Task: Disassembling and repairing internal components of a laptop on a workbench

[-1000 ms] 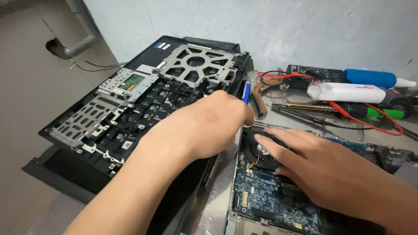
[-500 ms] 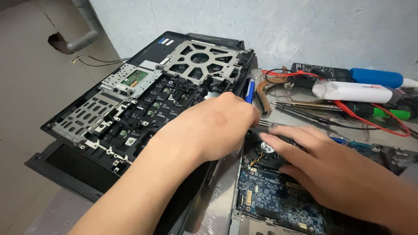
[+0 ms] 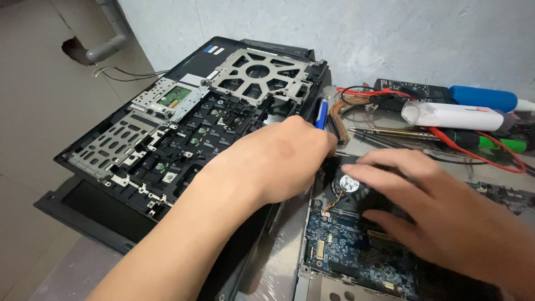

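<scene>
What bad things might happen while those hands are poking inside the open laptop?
The left hand holds a blue-handled screwdriver close to the bare blue circuit board; a slip might scratch it. The right hand rests its fingers over the small black cooling fan, and pressing hard may bend its blades. The thin fan wires beside the board could get tugged loose.

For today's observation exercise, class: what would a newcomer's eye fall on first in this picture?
First, the two bare hands at centre: the left hand curled around a blue-handled tool, the right hand spread flat over a round black cooling fan on a blue circuit board. Behind, upper left, lies an opened black laptop shell with silver metal frames.
</scene>
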